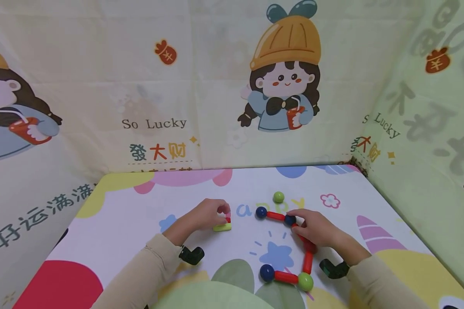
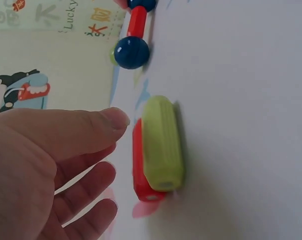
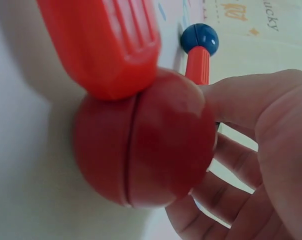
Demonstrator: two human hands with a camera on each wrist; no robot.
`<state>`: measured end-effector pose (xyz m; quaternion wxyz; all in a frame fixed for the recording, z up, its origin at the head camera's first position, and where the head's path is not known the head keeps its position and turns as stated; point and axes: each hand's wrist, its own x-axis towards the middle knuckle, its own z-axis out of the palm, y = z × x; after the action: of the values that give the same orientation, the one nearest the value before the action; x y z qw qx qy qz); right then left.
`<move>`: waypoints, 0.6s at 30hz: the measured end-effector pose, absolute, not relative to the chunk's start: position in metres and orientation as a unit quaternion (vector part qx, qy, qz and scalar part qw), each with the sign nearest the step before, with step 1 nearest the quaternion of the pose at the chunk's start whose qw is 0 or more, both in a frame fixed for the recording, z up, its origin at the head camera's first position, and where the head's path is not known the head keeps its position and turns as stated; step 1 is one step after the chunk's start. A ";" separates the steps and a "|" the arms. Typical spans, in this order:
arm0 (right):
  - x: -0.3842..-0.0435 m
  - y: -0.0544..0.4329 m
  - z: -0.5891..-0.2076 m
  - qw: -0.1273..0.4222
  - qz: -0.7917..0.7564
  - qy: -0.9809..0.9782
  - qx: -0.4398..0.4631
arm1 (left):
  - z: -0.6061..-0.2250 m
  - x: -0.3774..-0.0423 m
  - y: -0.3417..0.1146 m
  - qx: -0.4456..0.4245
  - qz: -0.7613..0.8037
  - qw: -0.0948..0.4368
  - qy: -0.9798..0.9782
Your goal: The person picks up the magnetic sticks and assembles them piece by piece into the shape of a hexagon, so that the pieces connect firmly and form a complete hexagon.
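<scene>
My left hand [image 1: 209, 214] hovers beside a light green rod [image 2: 162, 145] and a red rod [image 2: 139, 170] that lie side by side on the table. In the left wrist view its fingers are loosely bent, with a small gap between the thumb and the rods. My right hand [image 1: 319, 227] pinches a dark blue ball [image 1: 289, 220] in a bent chain of red rods and balls. A red ball [image 3: 151, 145] of the chain fills the right wrist view and hides part of the fingers. The chain's ends are a dark blue ball [image 1: 261, 212] and another dark blue ball [image 1: 267, 273].
A loose green ball [image 1: 279, 197] sits beyond the chain's far end. Another green ball [image 1: 305, 282] joins two red rods near the front. The table [image 1: 127, 231] has a printed cover, and printed cloth [image 1: 216, 86] hangs behind it and at both sides.
</scene>
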<state>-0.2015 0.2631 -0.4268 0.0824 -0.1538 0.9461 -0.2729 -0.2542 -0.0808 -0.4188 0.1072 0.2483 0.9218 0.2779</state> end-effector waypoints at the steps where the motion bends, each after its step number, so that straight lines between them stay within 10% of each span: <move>1: -0.201 0.264 -0.427 0.082 -0.272 0.947 -0.152 | -0.420 -0.253 -0.083 0.246 0.276 0.110 0.922; 18: -0.189 0.270 -0.427 0.072 -0.273 0.950 -0.132 | -0.435 -0.244 -0.092 0.280 0.251 0.082 0.923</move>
<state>-0.1893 0.2701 -0.4265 0.0720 -0.1317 0.9502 -0.2730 -0.2443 -0.0920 -0.4350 0.0824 0.2801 0.9229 0.2509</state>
